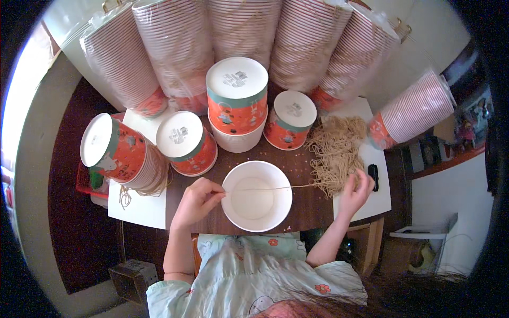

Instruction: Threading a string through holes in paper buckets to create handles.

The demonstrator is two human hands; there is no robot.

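Note:
My left hand (197, 200), at the left of the paper bucket, pinches one end of a thin tan string (270, 188). The string runs taut across the bucket's mouth to a tangled heap of tan strings (335, 153) on the right. That white paper bucket (256, 225) stands upright in front of me, its open top facing up. Beside the heap's near right edge is my right hand (357, 194), its fingers loosely bent and apart. I see nothing plainly gripped in it.
Upside-down orange paper buckets (193, 156) with white bottoms stand around the brown table (201, 225). A taller stack (237, 108) rises in the middle. Plastic-wrapped bucket stacks (241, 32) line the back. White sheets (143, 204) lie at both sides, with a black object (373, 177) at right.

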